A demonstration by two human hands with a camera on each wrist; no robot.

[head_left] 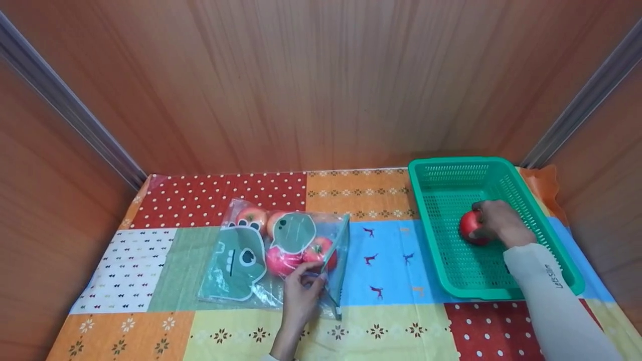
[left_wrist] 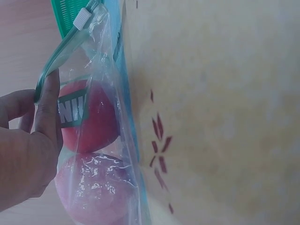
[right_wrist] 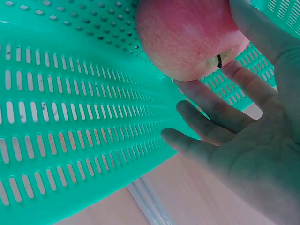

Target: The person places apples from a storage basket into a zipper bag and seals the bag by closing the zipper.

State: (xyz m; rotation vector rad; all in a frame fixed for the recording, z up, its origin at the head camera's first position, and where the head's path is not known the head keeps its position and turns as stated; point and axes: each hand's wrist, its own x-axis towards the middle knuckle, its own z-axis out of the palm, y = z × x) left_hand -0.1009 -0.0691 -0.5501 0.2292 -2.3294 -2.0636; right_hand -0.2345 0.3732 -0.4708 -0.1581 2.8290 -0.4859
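A clear zip bag with a green cartoon print lies on the cloth, holding several red apples. At its right, my left hand pinches the green zip edge between thumb and fingers. The white slider sits farther along that edge in the left wrist view. My right hand reaches into a green plastic basket and holds a red apple there. From the right wrist, thumb and fingertips meet opposite sides of this apple, near its stem.
A patchwork-patterned cloth covers the table. Wooden panels rise behind it and at both sides. The basket stands at the right, close to the back panel, with a crumpled orange piece beyond its right rim.
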